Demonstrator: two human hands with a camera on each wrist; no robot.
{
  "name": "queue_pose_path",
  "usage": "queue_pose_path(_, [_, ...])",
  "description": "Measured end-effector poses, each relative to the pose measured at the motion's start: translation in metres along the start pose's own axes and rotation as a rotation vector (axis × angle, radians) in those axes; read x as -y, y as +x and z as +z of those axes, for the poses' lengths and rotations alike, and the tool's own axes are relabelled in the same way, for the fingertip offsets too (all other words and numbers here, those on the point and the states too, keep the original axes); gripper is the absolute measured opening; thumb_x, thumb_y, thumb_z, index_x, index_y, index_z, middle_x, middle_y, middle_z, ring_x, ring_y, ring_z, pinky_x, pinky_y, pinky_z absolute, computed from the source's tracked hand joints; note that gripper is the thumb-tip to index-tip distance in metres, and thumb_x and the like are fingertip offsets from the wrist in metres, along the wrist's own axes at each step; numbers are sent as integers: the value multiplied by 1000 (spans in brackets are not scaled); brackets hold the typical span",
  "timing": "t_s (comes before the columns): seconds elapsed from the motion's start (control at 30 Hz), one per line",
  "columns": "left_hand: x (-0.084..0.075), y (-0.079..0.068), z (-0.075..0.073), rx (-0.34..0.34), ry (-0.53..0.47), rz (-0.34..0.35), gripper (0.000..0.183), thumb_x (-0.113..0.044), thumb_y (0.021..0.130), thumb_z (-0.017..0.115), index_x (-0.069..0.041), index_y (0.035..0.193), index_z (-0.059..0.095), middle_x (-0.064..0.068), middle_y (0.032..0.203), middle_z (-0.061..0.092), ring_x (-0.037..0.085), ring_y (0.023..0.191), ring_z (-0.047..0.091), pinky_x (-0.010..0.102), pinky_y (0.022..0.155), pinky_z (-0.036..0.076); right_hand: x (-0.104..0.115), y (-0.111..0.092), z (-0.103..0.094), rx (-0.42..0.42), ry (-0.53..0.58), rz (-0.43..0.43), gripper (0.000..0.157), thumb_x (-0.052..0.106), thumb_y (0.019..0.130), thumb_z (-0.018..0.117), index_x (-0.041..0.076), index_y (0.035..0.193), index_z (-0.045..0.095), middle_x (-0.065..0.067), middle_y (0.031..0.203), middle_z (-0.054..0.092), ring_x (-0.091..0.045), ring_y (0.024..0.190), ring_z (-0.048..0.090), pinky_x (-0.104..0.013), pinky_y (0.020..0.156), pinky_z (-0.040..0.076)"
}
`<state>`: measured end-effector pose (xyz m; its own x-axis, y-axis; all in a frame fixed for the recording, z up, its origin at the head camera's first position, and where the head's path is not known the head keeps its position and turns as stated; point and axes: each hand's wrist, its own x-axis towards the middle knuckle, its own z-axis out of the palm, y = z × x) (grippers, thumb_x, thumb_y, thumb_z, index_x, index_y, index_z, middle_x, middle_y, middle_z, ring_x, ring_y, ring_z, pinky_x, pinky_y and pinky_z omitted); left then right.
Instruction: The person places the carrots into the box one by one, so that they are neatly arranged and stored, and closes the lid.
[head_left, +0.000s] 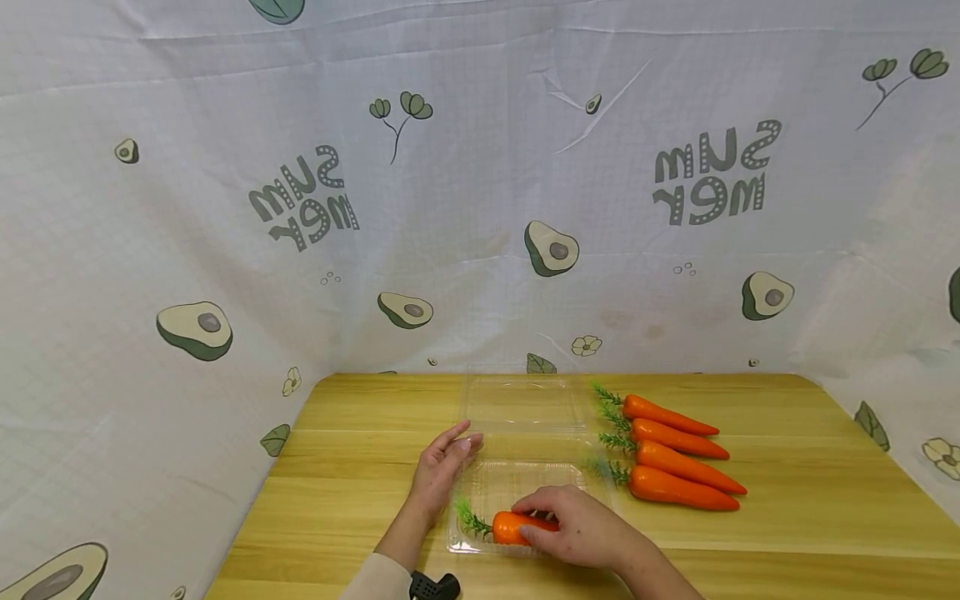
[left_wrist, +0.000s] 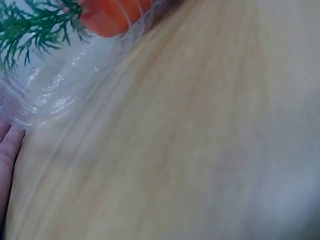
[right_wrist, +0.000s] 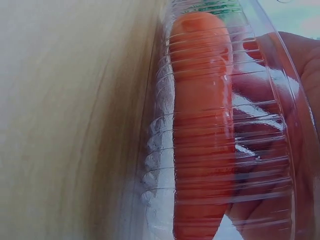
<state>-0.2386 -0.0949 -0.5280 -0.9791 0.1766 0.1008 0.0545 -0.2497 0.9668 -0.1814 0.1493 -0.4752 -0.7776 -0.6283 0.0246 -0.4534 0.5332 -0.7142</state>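
Near the front edge of the table (head_left: 337,500), my right hand (head_left: 573,525) grips with thumb and fingers one carrot (head_left: 507,528), lying inside the clear box (head_left: 480,549) along its front wall. Pushed leftward, its green leaves (head_left: 472,521) could catch on the rim. My left hand (head_left: 438,467), fingers extended, is at the box's left side; without firm hold, this light box may slide. Behind, toward the table's far edge, lies the open lid (head_left: 525,404); toward the right edge, four other carrots (head_left: 678,463).
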Motion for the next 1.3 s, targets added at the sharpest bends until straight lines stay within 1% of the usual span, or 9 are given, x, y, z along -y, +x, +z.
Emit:
queue_pose_path(0.3, [2,1,-1,12,11,29,56,-15,105,56,13,149,38,28,137,63,13,121,67,35,110,50,3,-3,-4,-24,-26,-6,28,39,97,68,18,115,75,11,105,73,3,91,63,-24,80,58])
queue_pose_path(0.53, [0,0,1,-1,-4,7,55,-14,104,56,10,150,39,32,140,58,11,119,68,34,111,50,9,-8,-14,-54,-37,33,35,43,99,65,17,120,74,2,117,74,-5,98,65,-28,83,59])
queue_pose_path(0.63, [1,0,1,-1,-14,3,55,-13,104,56,11,150,38,34,140,57,10,119,68,35,111,49,10,-12,-20,-98,-57,22,35,42,99,66,16,121,74,0,118,74,-10,100,66,-29,83,58])
queue_pose_path(0.77, [1,1,1,2,-15,9,55,-13,105,56,12,151,37,34,140,57,10,119,68,34,111,49,10,-20,-30,-185,-78,-7,30,37,99,67,17,120,74,-1,117,75,-16,101,68,-31,85,59])
queue_pose_path(0.93, [1,0,2,4,-6,9,55,-13,105,56,11,151,38,34,142,55,19,125,66,34,111,49,9,-30,-45,-282,-94,-2,27,36,99,68,20,120,74,-1,118,75,-21,105,70,-32,88,60])
queue_pose_path(1.07, [0,0,2,1,-4,8,55,-13,105,56,12,151,37,34,142,55,26,129,63,33,111,49,6,-38,-58,-355,-108,37,25,31,98,69,20,119,74,2,116,75,-23,105,70,-32,87,60])
queue_pose_path(1.13, [0,0,2,-2,-9,7,55,-13,105,55,11,151,37,34,142,55,27,129,63,32,110,50,4,-42,-63,-390,-124,66,24,29,97,71,19,118,75,3,115,75,-24,104,70,-31,86,60])
queue_pose_path(1.2, [0,0,2,-4,-10,7,55,-13,105,55,12,151,37,34,142,55,27,129,63,31,109,50,2,-46,-69,-410,-123,96,24,27,96,72,19,118,74,3,115,75,-23,103,70,-31,85,60])
queue_pose_path(1.3, [0,0,1,-2,-14,4,56,-13,105,55,12,151,37,35,142,55,22,127,65,30,109,50,-3,-52,-78,-426,-126,153,27,29,95,73,19,120,74,2,117,74,-22,103,68,-32,86,60])
